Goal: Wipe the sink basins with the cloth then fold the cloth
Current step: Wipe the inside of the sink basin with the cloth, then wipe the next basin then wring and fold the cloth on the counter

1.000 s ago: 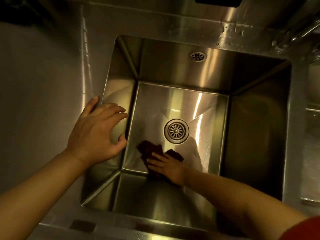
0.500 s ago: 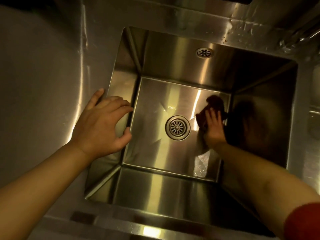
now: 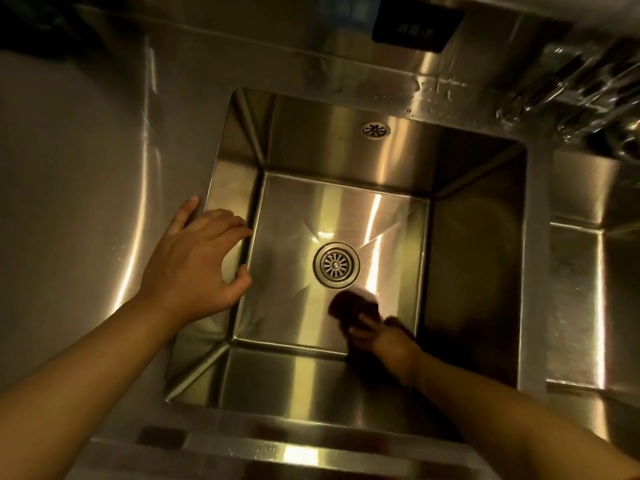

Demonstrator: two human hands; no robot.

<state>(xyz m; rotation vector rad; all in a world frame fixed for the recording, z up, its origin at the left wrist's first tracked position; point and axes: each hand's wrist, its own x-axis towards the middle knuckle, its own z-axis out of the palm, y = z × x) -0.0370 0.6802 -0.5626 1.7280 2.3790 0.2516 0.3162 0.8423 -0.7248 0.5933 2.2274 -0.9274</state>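
A deep stainless steel sink basin fills the middle of the view, with a round drain in its floor. A dark red-brown cloth lies bunched on the basin floor, just below and right of the drain. My right hand presses down on the cloth near the basin's front right corner; motion blur hides its fingers in part. My left hand rests on the basin's left rim, fingers spread and loosely bent, holding nothing.
A second basin lies to the right past a steel divider. An overflow grate sits on the back wall. A blurred faucet is at the top right. Flat steel counter extends to the left.
My right hand has swept the cloth from the right side of the basin floor beside the drain back toward the front, below the drain. My left hand has stayed on the rim.
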